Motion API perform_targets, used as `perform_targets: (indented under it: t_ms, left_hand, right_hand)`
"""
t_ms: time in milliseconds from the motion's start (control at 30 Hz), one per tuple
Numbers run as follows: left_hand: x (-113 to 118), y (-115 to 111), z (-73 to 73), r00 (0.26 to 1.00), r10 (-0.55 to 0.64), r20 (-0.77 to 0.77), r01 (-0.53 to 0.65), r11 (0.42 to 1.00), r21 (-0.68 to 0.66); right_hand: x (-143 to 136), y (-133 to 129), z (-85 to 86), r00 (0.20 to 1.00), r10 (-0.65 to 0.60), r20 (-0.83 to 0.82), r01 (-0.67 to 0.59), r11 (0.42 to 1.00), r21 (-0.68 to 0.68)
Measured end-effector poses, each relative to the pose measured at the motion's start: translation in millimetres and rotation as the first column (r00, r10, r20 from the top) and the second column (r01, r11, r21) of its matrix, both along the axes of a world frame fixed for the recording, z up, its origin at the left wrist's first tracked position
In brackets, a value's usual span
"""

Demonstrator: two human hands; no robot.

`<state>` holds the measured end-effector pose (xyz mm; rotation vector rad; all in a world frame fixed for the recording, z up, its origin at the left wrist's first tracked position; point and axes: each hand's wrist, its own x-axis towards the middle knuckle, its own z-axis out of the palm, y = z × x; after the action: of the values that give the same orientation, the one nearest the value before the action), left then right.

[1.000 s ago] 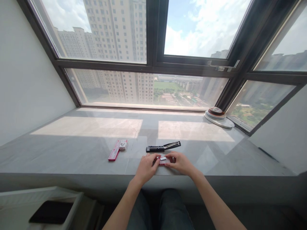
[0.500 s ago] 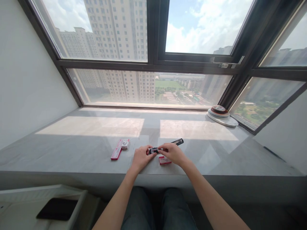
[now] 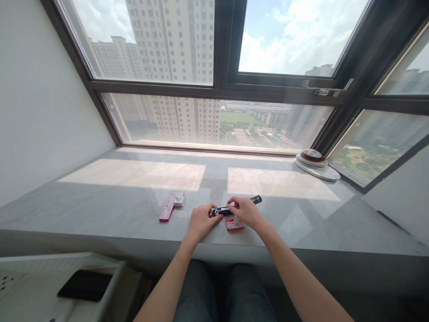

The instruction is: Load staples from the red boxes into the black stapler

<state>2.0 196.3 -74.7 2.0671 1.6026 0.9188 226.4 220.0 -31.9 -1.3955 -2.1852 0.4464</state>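
A black stapler lies opened out on the pale stone sill, its far arm pointing to the upper right. My left hand grips its left end between thumb and fingers. Above the stapler's middle, my right hand is pinched at the channel; whatever its fingertips hold is too small to make out. Just below the right hand rests a small red and white box. Farther left are a long pink and white box and a small white box touching it.
Stacked round plates or lids stand at the sill's back right corner, by the window frame. Below the sill's front edge at the lower left is a white plastic container with a dark flat object on it.
The view has shifted slightly, so the scene sits a little farther right. My right fingers have lifted a little, and more of the stapler's channel shows between my hands.
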Motion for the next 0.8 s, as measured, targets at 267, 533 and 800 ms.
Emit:
perform_targets:
  t_ms: [267,533,800]
  left_hand:
    - [0,-1,1.9,1.0,-0.019,0.001,0.019,1.0,-0.007]
    - [0,0,2.5,1.0,-0.008,0.014,0.008,1.0,-0.018]
    - [2,-4,10.3,1.0,-0.005,0.015,0.006,0.998,-0.061]
  right_hand:
    - [-8,-22,-2.8,0.993,0.056,-0.105,-0.064,0.995,-0.076]
    - [77,-19,-24.0,0.906,-0.257,-0.337,0.109,0.91,-0.401]
    - [53,23,4.5,0.864,0.051,-0.501,-0.242,0.914,-0.324]
